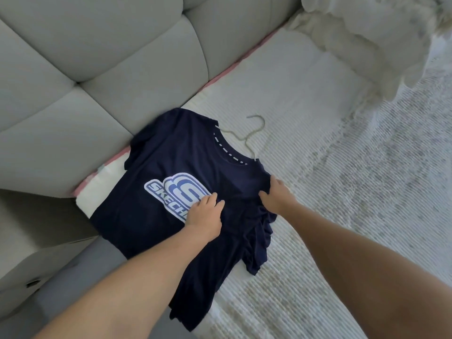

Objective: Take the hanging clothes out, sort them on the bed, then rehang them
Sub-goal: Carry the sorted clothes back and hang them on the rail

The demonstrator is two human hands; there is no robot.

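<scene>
Navy T-shirt [171,152] flat beneath both hands, left [204,214] open-palmed, right [277,196] pinching its sleeve

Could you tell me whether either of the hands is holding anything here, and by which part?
The right hand grips the T-shirt at its bunched shoulder near the collar. The left hand only rests flat on the chest print.

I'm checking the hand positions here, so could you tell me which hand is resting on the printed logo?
The left hand: its fingers lie on the logo of the navy T-shirt. The right hand grips plain fabric.
</scene>
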